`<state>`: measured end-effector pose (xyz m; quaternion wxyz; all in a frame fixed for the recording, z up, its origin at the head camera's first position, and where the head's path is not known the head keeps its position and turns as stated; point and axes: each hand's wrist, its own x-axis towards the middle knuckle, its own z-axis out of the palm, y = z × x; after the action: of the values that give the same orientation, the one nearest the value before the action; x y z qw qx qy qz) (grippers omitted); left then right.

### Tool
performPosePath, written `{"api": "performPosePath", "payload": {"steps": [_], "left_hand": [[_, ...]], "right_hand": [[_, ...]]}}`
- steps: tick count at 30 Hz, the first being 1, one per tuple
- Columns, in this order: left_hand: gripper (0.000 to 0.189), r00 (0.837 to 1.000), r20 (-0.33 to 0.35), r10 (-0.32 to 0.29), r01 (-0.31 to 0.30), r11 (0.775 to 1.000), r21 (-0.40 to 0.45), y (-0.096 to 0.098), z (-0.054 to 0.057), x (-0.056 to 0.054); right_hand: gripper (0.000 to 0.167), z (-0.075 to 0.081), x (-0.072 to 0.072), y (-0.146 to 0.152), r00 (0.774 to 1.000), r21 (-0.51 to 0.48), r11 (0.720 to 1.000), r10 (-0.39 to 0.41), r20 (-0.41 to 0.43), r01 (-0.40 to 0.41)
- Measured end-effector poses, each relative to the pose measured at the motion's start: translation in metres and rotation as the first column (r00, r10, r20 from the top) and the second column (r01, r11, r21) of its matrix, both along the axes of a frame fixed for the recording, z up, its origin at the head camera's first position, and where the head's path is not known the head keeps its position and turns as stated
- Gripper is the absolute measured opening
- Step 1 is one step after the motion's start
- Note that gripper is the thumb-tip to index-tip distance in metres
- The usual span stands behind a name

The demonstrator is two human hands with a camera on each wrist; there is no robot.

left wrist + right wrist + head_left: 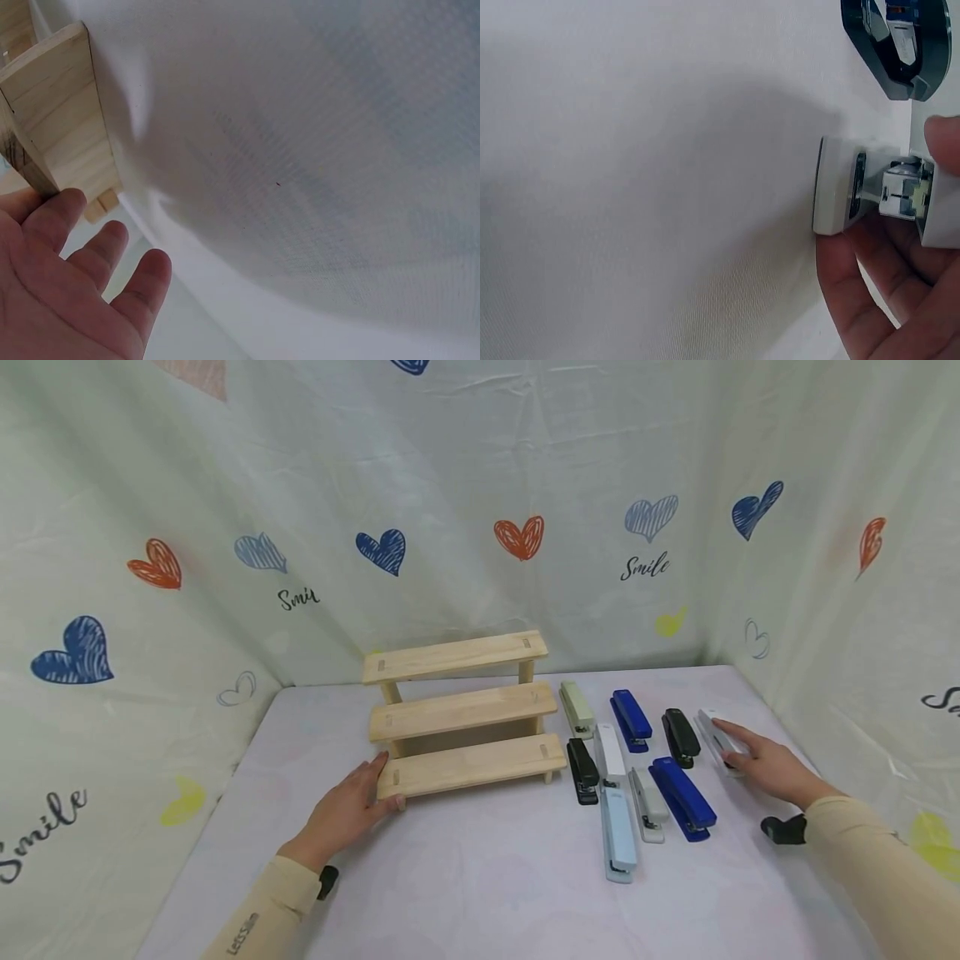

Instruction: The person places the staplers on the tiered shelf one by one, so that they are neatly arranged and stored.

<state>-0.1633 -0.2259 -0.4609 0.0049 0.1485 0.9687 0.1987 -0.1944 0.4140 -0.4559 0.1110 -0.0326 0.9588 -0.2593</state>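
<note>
While holding, on the bench (465, 877), the wooden rack (465, 710) by its near left corner with the left grip (348, 810), has eight staplers (684, 797) right of the rack. Farther right of the rack, pinches a ninth, white stapler (717, 740) in the right grip (772, 768).

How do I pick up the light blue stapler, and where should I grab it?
I'd pinch the long sides of the light blue stapler at its end nearest you, coming down from the front. It's long and narrow, lying lengthwise, and that end sticks out past its neighbours. The far end looks crowded by the white stapler behind and the pale grey stapler on its right.
</note>
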Motion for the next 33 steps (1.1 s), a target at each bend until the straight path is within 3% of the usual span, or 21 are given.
{"api": "performPosePath", "payload": {"steps": [22,33], "left_hand": [[0.083,1.0,-0.007,-0.006,0.006,1.0,0.007,0.001,0.001,0.001],[0.08,1.0,0.002,-0.002,0.002,1.0,0.013,0.001,0.001,0.001]], "right_hand": [[0.061,0.0,0.004,-0.007,0.99,0.008,0.992,-0.129,-0.049,0.129],[0.06,0.021,0.009,-0.017,0.987,-0.034,0.993,-0.118,-0.106,0.115]]}}
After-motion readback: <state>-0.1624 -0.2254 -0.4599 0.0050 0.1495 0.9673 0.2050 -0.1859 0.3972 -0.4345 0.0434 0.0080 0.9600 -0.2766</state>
